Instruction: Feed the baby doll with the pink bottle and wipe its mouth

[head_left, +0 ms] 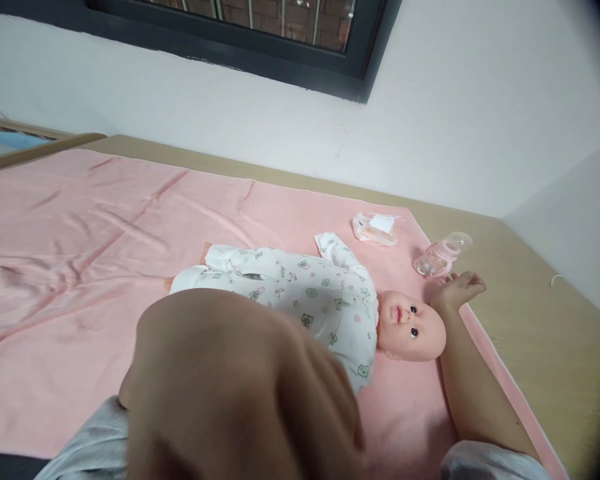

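A baby doll lies on its back on a pink blanket, its head toward the right. It wears a white printed sleepsuit. My left hand is raised very near the camera, large and blurred, covering part of the doll; its fingers are not clear. On the far side of the doll's head, my right hand has its fingers apart, with nothing seen in it. Just beyond it is a clear baby bottle with a pink collar and clear cap. Whether hand and bottle touch cannot be told.
A small clear plastic packet with a white label lies near the doll's sleeve. The blanket covers a wooden tabletop against a white wall. Above is a dark-framed window. A wooden rail stands at the far left.
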### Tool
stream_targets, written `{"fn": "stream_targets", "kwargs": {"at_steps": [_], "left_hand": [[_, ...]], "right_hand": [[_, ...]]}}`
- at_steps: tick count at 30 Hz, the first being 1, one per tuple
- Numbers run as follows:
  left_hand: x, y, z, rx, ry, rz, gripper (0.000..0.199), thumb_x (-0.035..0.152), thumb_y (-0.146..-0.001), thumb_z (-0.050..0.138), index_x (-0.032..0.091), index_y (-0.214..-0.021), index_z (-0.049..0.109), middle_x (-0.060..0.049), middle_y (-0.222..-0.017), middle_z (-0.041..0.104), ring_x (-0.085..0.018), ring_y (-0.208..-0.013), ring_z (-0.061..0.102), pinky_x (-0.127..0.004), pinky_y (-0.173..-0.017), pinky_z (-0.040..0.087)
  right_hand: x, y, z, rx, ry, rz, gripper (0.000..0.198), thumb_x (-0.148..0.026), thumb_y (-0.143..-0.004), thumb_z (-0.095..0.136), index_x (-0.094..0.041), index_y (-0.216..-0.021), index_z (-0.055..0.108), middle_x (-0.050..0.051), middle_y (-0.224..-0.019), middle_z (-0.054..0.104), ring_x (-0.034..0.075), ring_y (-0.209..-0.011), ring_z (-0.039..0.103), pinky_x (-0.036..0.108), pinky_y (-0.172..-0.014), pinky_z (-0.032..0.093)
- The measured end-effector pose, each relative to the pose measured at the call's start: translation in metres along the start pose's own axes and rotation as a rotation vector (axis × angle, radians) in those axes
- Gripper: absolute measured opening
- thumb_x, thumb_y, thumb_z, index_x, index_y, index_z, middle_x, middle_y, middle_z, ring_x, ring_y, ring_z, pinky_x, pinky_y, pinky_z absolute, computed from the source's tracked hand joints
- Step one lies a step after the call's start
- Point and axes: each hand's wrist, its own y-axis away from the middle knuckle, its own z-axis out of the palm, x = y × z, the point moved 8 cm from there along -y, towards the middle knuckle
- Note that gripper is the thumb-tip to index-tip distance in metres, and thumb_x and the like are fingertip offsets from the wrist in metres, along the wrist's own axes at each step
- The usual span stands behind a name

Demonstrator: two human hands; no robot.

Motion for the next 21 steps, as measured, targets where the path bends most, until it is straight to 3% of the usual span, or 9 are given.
{"fn": "stream_targets", "kwargs": {"at_steps": [4,9,14,17,21], "left_hand": [[0.013,0.003,0.018,-0.203,0.035,0.11,0.051,0.064,-0.089,0.051,0.022,-0.066,0.069,-0.004,-0.092,0.073,-0.016,-0.095,0.072,-0.019,-0.091,0.054],[0.013,0.011,0.027,-0.175,0.034,0.105,0.035,0.057,-0.087,0.057,0.028,-0.074,0.071,0.001,-0.074,0.069,-0.015,-0.084,0.071,-0.022,-0.087,0.055],[0.019,0.01,0.038,-0.196,-0.064,0.154,0.046,0.062,-0.089,0.047,0.028,-0.071,0.071,-0.005,-0.064,0.063,-0.02,-0.078,0.069,-0.03,-0.087,0.056],[0.017,0.006,0.036,-0.175,0.001,0.091,0.04,0.06,-0.088,0.05,0.029,-0.074,0.071,-0.003,-0.066,0.065,-0.018,-0.077,0.068,-0.028,-0.086,0.056],[0.005,0.005,0.026,-0.029,0.139,-0.05,0.024,0.051,-0.084,0.059,0.032,-0.078,0.073,0.003,-0.064,0.066,-0.014,-0.07,0.067,-0.022,-0.082,0.055]], "right_hand": [[0.004,-0.005,-0.002,0.019,0.005,0.024,0.007,-0.018,-0.099,0.037,-0.024,-0.094,0.035,-0.004,-0.096,0.047,0.004,-0.071,0.054,0.019,-0.067,0.048],[0.009,-0.009,-0.006,0.063,-0.013,0.058,0.009,-0.017,-0.098,0.037,-0.023,-0.092,0.035,-0.004,-0.095,0.046,0.003,-0.07,0.054,0.019,-0.07,0.049],[0.009,-0.009,-0.006,0.067,0.006,0.07,0.01,-0.017,-0.098,0.036,-0.023,-0.091,0.035,-0.005,-0.093,0.047,0.004,-0.071,0.055,0.021,-0.074,0.051],[0.008,-0.008,-0.006,0.067,0.018,0.076,0.01,-0.016,-0.098,0.034,-0.024,-0.09,0.035,-0.005,-0.093,0.046,0.004,-0.071,0.054,0.022,-0.076,0.051],[0.006,-0.006,-0.004,0.057,0.01,0.076,0.013,-0.013,-0.097,0.032,-0.023,-0.09,0.035,-0.004,-0.093,0.046,0.004,-0.068,0.053,0.021,-0.074,0.05]]}}
